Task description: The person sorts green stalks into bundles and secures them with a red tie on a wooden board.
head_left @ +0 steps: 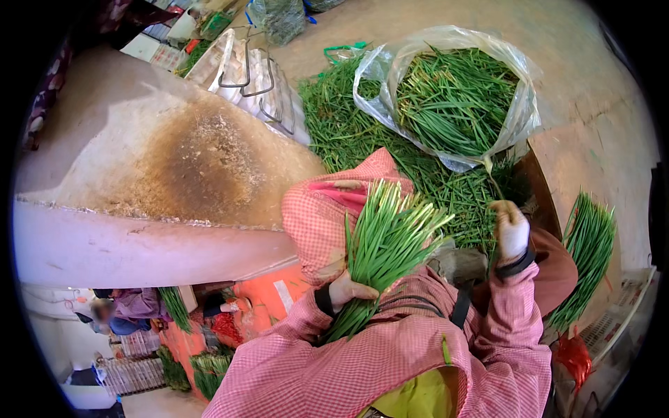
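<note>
My left hand (347, 290) is wrapped round a thick bunch of garlic chives (383, 244) in front of my chest. The pale cut ends fan out toward the upper right, and the leaf tips hang below the hand. Off to the right, my right hand (512, 230), in a pale glove, is raised with its fingers pinched on a thin yellowish strand (495, 182). Under and beyond that hand lies a spread of loose green leaves (460, 202). A clear plastic bag (531, 104), open at the top and full of loose chives (456, 97), stands at the far side.
A large bundle of chives (589, 258) lies at right, above a red plastic piece (573, 359). At left stands a stained pale wall or partition (83, 153). White crates with metal handles (272, 90) are behind it. Another person (136, 310) is at lower left, near more bundles (209, 369).
</note>
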Demonstrator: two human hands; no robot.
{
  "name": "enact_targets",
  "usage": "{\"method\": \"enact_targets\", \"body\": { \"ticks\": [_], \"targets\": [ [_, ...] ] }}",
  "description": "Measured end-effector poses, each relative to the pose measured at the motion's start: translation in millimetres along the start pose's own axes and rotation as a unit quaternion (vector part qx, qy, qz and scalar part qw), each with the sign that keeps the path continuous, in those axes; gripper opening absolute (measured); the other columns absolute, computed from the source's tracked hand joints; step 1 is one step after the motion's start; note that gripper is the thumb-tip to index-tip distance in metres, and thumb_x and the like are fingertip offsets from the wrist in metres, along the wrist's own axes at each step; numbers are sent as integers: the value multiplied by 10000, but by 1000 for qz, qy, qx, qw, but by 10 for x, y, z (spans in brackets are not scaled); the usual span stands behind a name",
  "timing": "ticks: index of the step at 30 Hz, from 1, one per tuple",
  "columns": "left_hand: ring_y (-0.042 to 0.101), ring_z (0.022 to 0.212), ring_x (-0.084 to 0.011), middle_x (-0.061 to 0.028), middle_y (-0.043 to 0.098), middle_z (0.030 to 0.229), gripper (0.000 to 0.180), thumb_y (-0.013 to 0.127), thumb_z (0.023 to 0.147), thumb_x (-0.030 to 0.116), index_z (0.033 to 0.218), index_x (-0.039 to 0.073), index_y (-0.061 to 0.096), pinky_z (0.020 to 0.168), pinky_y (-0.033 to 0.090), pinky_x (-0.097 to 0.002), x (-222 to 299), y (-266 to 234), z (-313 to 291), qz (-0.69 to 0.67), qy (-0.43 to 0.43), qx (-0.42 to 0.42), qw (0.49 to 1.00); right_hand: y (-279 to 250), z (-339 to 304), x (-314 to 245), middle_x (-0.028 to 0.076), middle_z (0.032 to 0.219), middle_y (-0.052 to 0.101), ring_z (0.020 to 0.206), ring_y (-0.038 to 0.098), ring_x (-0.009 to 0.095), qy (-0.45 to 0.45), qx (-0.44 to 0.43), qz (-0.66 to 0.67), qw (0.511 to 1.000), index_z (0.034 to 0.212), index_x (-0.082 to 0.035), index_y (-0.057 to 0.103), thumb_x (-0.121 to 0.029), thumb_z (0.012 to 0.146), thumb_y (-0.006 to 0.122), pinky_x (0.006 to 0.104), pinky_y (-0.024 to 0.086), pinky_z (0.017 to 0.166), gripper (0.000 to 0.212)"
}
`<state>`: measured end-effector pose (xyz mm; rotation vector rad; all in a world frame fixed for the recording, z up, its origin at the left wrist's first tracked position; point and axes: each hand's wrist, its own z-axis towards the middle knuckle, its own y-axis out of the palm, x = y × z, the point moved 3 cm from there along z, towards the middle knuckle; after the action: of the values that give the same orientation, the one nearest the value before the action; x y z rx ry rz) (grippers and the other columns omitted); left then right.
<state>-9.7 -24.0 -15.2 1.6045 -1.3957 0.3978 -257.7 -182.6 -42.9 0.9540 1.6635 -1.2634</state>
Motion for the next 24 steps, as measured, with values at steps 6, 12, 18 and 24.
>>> {"method": "enact_targets", "body": {
  "ticks": [6, 12, 18, 24],
  "targets": [
    [425, 1033, -160, -60, 461, 1135, 640, 640, 608, 32, 1188, 18, 371, 887, 320, -287, 103, 156, 107, -49, -4, -19, 999, 557, -457, -495, 64, 645, 583, 543, 541, 75, -314, -133, -108, 934, 833, -31, 584, -94, 742, 594, 196, 387, 437, 111],
    [380, 1090, -156, -57, 428, 1178, 691, 671, 596, 33, 1207, 23, 349, 929, 279, -296, 94, 68, 37, 0, 3, 14, 1000, 243, -3, 138, 47, 591, 537, 473, 476, 101, -24, -21, 336, 941, 839, -2, 547, -99, 822, 479, 197, 400, 439, 120],
    [423, 1018, -151, -48, 469, 1103, 618, 664, 605, 21, 1160, 20, 391, 880, 325, -288, -64, -90, 16, 86, -32, 75, 993, -234, 235, 313, 157, 1131, 447, 1023, 437, 268, -151, 172, -55, 972, 1062, -39, 473, -153, 717, 608, 367, 370, 828, 387],
    [493, 863, -121, -28, 549, 949, 469, 647, 616, 49, 1058, 10, 493, 770, 398, -258, -2, -7, 32, 201, -14, 89, 975, 601, -162, -646, 135, 1264, 330, 1179, 240, 322, -319, -143, -313, 883, 1108, -101, 478, -502, 676, 534, 437, 163, 963, 592]
  ]
}}
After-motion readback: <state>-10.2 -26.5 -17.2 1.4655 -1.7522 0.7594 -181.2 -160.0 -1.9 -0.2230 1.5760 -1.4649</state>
